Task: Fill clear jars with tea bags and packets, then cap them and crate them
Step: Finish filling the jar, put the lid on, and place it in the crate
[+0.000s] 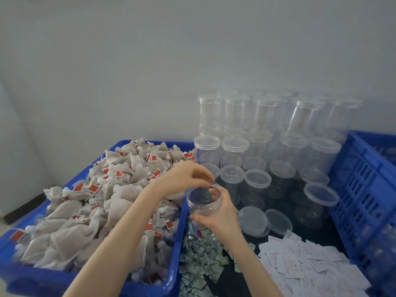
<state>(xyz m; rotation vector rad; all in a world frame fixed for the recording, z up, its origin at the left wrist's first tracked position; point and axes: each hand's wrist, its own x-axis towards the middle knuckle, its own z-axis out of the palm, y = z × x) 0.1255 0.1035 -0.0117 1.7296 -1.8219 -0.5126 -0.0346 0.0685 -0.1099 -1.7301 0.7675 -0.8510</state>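
Observation:
An uncapped clear jar (202, 200) stands upright in the middle, and my right hand (218, 217) grips its wall from the right. My left hand (188, 176) hovers over the jar's mouth with fingers curled downward at the rim; whether it holds anything I cannot tell. A blue bin (174, 249) on the left is heaped with tan tea bags (107, 200) carrying red tags. Small green-grey packets (201, 260) lie under the jar, and white packets (304, 262) spread to the right.
Several capped clear jars (263, 151) are stacked at the back against the grey wall. Two loose clear lids (252, 219) lie beside the held jar. A blue slatted crate (364, 189) stands along the right edge.

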